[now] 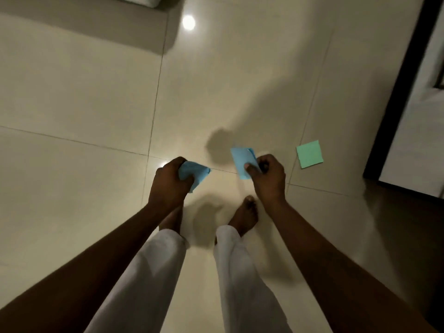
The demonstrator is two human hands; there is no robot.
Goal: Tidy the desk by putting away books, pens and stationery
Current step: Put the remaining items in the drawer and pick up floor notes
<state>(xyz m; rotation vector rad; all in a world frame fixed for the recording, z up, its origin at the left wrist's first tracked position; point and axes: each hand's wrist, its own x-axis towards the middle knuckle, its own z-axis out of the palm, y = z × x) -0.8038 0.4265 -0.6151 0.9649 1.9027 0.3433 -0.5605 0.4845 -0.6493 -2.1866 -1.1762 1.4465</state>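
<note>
I look straight down at a tiled floor. My left hand (168,186) is closed around a small bunch of blue sticky notes (195,175), which stick out to the right of the fingers. My right hand (268,176) pinches another blue sticky note (242,159) between thumb and fingers, its upper part standing free. A green sticky note (309,154) lies flat on the floor, to the right of my right hand and apart from it.
Cream floor tiles (79,97) fill the view. My bare feet (245,216) and white trouser legs (230,272) are below the hands. A dark door frame (403,92) runs down the right side. A pale furniture edge (137,0) shows at the top left.
</note>
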